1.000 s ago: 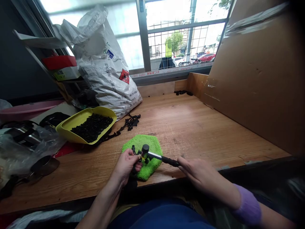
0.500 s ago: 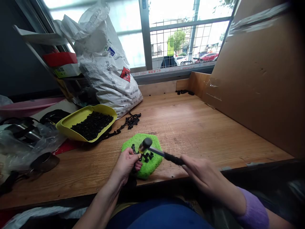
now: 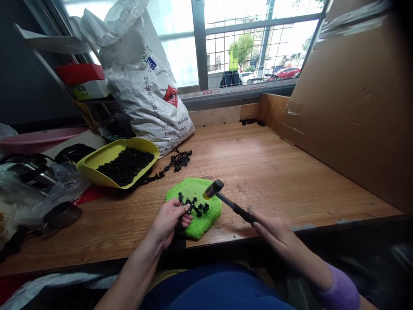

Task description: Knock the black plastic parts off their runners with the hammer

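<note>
A bright green fuzzy pad (image 3: 206,224) lies at the front of the wooden table. Over its left half, my left hand (image 3: 171,217) pinches a branching strip of small black parts (image 3: 190,206). Several loose black pieces (image 3: 203,208) rest on the pad beside my fingertips. My right hand (image 3: 274,234) is closed around the black grip of a small mallet (image 3: 227,200). The mallet's head, dark on top and yellow below, is held over the pad's right side, apart from the black parts.
A yellow scoop tray (image 3: 87,165) full of small black pieces sits left, with a tangle of black strips (image 3: 180,160) beside it. Behind stands a large white sack (image 3: 145,90). A cardboard sheet (image 3: 348,116) leans at right. A metal cup (image 3: 63,214) lies at left.
The mallet has moved right and away from my left fingers, uncovering the black strip. My left hand stays in its place, pinching the strip. The whole view has shifted slightly.
</note>
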A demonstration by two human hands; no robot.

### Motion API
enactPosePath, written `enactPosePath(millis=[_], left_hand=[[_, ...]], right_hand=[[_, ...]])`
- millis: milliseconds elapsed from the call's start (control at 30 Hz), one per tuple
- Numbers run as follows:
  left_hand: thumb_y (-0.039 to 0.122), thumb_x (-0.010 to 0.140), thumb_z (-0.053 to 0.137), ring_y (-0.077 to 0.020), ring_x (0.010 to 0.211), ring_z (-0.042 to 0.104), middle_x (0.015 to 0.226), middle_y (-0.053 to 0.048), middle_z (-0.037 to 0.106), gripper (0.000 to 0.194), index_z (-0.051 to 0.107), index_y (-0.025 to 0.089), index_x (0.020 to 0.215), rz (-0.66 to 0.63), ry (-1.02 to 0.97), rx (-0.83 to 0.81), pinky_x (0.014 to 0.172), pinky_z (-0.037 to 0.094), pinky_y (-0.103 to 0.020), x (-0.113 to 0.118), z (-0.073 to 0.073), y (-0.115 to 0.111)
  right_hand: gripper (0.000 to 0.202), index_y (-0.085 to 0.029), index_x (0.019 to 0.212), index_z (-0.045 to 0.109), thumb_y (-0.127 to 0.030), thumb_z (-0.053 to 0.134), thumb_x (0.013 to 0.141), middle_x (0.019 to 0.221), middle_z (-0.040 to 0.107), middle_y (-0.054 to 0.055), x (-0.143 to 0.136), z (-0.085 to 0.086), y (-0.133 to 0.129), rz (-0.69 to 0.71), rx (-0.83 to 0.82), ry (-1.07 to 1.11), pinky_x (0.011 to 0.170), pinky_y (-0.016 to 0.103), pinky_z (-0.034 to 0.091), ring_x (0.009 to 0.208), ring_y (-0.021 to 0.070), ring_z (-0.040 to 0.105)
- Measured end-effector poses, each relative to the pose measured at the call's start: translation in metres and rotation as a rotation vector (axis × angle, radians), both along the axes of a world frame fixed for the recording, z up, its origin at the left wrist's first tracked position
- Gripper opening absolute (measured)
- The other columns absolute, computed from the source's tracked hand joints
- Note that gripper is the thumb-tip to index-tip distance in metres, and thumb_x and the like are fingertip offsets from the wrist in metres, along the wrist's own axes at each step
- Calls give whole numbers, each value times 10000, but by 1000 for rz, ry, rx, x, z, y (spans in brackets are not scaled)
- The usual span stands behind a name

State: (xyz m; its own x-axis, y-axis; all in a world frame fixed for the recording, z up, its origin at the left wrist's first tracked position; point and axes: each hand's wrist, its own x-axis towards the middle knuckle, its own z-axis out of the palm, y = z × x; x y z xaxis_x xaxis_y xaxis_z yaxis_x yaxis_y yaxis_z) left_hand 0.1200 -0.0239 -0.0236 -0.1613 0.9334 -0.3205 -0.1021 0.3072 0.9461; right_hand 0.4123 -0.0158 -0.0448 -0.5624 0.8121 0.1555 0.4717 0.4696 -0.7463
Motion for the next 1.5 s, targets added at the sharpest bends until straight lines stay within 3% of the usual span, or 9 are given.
enactPosePath(millis=[233, 867, 1067, 1167, 1267, 1400, 1500], left_hand=[[270, 711, 664, -60, 443, 523, 552, -22, 623, 245, 452, 151, 744, 27, -49, 38, 411, 369, -127, 2, 0, -3], [231, 729, 605, -65, 420, 516, 509, -19, 615, 204, 415, 160, 708, 21, 72, 9, 391, 374, -132, 9, 2, 0], [216, 697, 600, -75, 368, 493, 444, 3, 589, 236, 367, 185, 684, 54, 104, -19, 367, 368, -143, 13, 6, 0], [237, 672, 616, -73, 349, 480, 431, 6, 584, 263, 357, 191, 680, 57, 109, -21, 358, 363, -142, 13, 7, 1], [255, 651, 628, -72, 332, 466, 423, 7, 580, 283, 352, 195, 678, 58, 126, -18, 344, 351, -142, 12, 5, 1], [263, 643, 626, -78, 343, 478, 429, 10, 586, 285, 353, 198, 693, 58, 127, 0, 347, 354, -142, 12, 2, 2], [276, 644, 631, -76, 338, 471, 424, 23, 580, 299, 347, 202, 699, 70, 145, 29, 348, 355, -144, 12, -1, 1]], right_hand=[[299, -180, 902, 489, -377, 274, 966, 688, 491, 11, 1, -5, -3, -20, -20, 19, 591, 276, 331, 632, 171, 491], [305, -191, 771, 418, -383, 281, 965, 638, 453, -7, -1, -7, -1, -37, -3, -43, 560, 270, 313, 581, 154, 472], [228, -199, 910, 446, -342, 279, 969, 702, 506, 5, 1, 18, -4, -6, 90, 19, 569, 261, 328, 612, 156, 494], [209, -208, 899, 434, -325, 276, 967, 692, 521, 6, -3, 30, -5, 4, 137, -121, 544, 265, 308, 584, 159, 492], [225, -209, 799, 397, -320, 287, 961, 618, 500, -2, -6, 33, -4, 26, 180, -381, 501, 274, 254, 508, 158, 451], [226, -204, 832, 381, -299, 230, 971, 660, 509, 5, -8, 32, -4, 29, 221, -270, 521, 265, 283, 535, 149, 467], [204, -202, 810, 381, -283, 269, 959, 650, 512, 8, -9, 32, -6, 38, 253, -376, 498, 263, 253, 528, 151, 471]])
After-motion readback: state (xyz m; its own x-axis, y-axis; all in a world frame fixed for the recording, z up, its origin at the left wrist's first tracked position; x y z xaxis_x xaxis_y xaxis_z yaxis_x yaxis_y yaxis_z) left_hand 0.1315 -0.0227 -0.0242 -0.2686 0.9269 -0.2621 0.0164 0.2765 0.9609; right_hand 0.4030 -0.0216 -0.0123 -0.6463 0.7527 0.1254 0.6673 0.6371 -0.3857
